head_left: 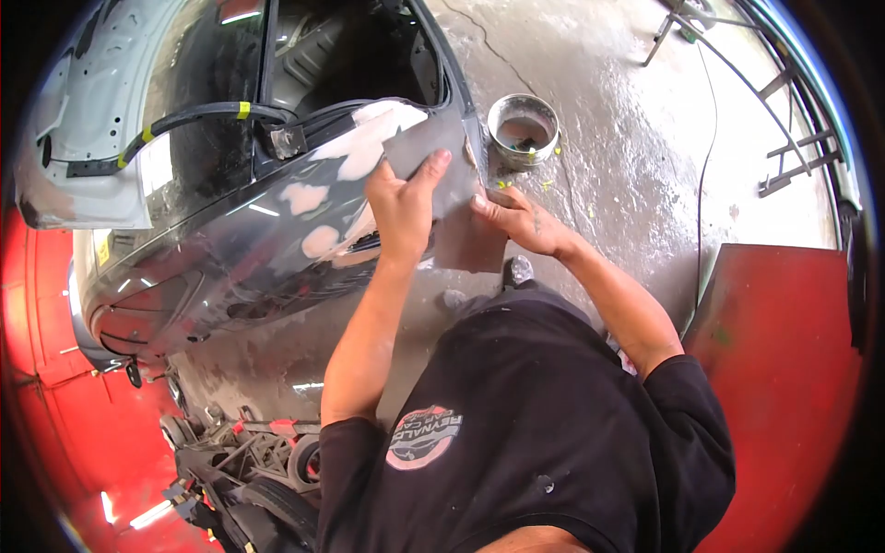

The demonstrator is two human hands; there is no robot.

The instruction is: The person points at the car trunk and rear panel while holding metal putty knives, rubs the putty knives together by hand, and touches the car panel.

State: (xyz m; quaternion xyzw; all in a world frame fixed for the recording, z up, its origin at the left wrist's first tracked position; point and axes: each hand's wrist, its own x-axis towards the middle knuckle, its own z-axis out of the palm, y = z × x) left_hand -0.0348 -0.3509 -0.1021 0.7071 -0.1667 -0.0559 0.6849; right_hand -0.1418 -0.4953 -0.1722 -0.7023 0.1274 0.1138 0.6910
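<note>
A grey sheet (470,241), which looks like sandpaper, spans the space between my hands, beside the dark car panel (249,230). My left hand (404,207) grips its left side, thumb on top and fingers partly hidden. At the sheet's right edge, my right hand (521,219) pinches it with the thumb on top; the fingers underneath are mostly hidden. Pale filler patches (304,197) show on the panel left of my left hand. The sheet's upper part overlaps the panel's edge in view, and whether it touches the panel is unclear.
A bucket (498,118) with murky contents stands on the wet concrete floor (618,138) beyond my right hand. A red panel (774,369) is at the right, near a cable (702,184) and a metal stand (779,138). Dark mechanical parts (249,470) lie at the lower left.
</note>
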